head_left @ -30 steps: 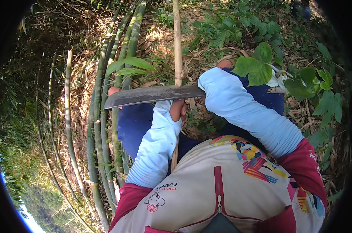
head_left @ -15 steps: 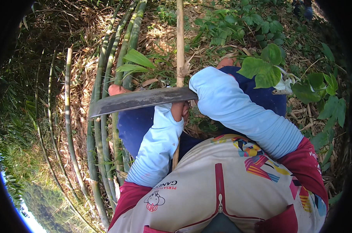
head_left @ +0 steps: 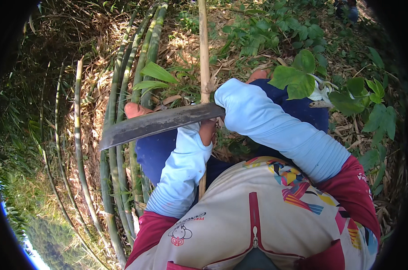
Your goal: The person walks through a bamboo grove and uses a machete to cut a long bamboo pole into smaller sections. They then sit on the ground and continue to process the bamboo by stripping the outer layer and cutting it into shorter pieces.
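A machete [head_left: 161, 122] with a broad dark blade stretches leftward from the cuff of my right sleeve, its tip over the green bamboo. My right hand is hidden behind the light blue sleeve, but the blade's base comes out right there, so it grips the machete. Below the blade, my left hand [head_left: 207, 132] is closed round a thin tan bamboo pole [head_left: 204, 54], which runs upright from my lap to the far edge. The blade crosses over this pole, just above my left hand; whether it touches the pole I cannot tell.
Long green bamboo stalks [head_left: 118, 85] lie to my left. A cut stalk [head_left: 78, 103] stands farther left. Leafy plants [head_left: 298, 78] grow at the right, and dry leaves cover the ground. A bare foot [head_left: 136, 110] shows beside the stalks. At the far right is a dark, unclear shape [head_left: 346, 10].
The machete's tip has dropped a little, tilting the blade more. The pole's far end has shifted slightly left in view. Both hands keep their holds.
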{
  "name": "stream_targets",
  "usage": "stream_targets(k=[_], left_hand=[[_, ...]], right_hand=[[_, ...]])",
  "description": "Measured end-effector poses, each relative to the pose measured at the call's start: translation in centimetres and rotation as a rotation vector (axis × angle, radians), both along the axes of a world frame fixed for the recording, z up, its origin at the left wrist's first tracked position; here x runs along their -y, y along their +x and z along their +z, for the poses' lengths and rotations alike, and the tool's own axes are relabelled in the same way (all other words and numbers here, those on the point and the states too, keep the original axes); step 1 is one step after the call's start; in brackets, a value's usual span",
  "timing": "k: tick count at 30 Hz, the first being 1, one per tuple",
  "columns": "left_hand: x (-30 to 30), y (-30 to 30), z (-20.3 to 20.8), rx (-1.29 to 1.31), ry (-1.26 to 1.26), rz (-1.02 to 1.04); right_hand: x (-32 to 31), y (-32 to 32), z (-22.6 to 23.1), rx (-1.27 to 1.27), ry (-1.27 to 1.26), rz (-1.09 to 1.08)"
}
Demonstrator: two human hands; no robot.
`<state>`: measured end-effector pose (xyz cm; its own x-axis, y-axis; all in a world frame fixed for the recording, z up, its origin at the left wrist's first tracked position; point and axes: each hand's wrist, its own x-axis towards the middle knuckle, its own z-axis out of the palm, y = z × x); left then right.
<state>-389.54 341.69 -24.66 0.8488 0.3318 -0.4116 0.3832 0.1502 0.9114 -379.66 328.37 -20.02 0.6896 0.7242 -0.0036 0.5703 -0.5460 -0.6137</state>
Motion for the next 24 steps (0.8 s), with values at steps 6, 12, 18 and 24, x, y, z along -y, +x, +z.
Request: stream_targets(k=[6, 12, 18, 24], left_hand=[[0.3, -0.1, -0.1, 0.082, 0.072, -0.039], [0.5, -0.2, 0.5, 0.192, 0.138, -0.047], [-0.1, -0.1, 3.2, -0.021, -0.187, -0.086], [-1.0, -0.1, 2.5, 0.103, -0.089, -0.218]], right_hand=[[0.3, 1.6, -0.9, -0.075, -0.148, 0.016], [0.3, 2.6, -1.8, -0.16, -0.288, 0.087], [0.6, 2.1, 2.4, -0.145, -0.383, 0.041], [2.2, -0.7, 3.5, -0.161, -0.248, 0.007]])
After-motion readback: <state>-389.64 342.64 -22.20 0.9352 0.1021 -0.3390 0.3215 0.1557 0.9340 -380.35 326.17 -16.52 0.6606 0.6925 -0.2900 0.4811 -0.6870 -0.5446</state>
